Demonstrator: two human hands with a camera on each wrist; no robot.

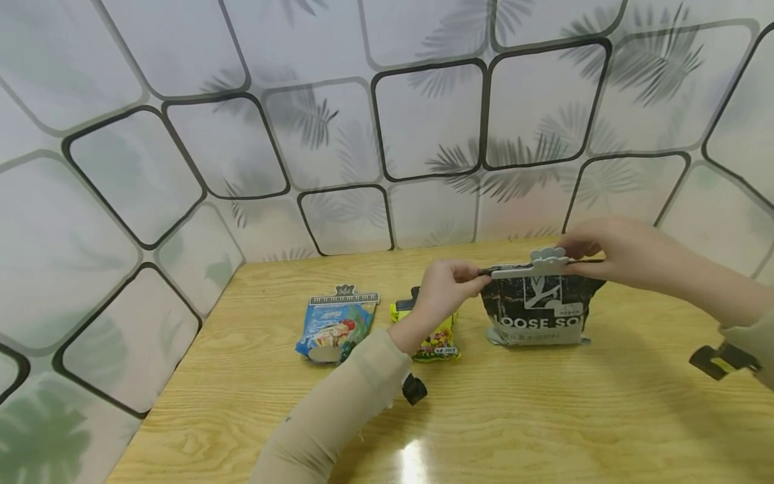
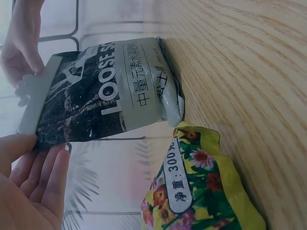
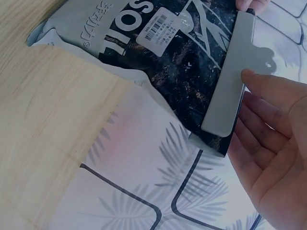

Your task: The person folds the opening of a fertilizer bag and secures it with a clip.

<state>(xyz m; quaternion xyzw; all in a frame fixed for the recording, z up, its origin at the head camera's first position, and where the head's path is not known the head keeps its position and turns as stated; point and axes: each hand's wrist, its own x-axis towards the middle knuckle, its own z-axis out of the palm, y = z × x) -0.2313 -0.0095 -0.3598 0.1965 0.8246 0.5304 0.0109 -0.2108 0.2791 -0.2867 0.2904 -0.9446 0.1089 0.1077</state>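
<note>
A black and grey bag printed LOOSE SO (image 1: 535,309) stands upright on the table toward the right. Across its top edge sits a grey bag clip (image 3: 230,76) with a scalloped tab. My left hand (image 1: 444,289) pinches the bag's top left corner at the clip's end; in the left wrist view its other fingers (image 2: 48,182) spread loosely below. At the other end, my right hand (image 1: 623,252) pinches the clip, with the thumb on its front near the tab and the fingers behind, partly hidden.
A blue pouch (image 1: 335,329) with a piano-patterned clip (image 1: 345,299) lies at the left. Between it and the black bag is a yellow flowered bag (image 2: 192,187) with a dark clip (image 1: 406,304), partly behind my left hand. A patterned wall curtain (image 1: 338,134) borders the wooden table (image 1: 514,417).
</note>
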